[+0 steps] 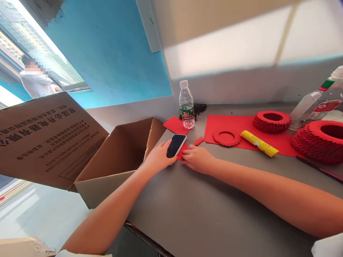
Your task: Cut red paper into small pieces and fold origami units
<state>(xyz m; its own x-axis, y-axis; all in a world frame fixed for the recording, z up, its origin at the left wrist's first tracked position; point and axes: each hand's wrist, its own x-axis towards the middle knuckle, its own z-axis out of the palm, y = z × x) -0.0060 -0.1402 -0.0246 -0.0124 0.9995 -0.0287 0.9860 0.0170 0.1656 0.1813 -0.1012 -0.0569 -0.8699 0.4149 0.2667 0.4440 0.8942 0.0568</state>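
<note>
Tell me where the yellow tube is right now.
In the head view, the yellow tube lies right of centre on the red sheet, near its front edge, between the flat red toothed ring and the large red stack.

The one view comes from the wearer's head, above the near side of a smooth grey tabletop [193, 214], facing forward and down. Two bare forearms [115, 207] run in from the lower left and lower right, close to the lens, towards the left hand [158, 157] and right hand [198, 159] at mid-frame. The framing is wide: a bright-blue painted wall [115, 53] slants across the upper left, farther off.
</note>
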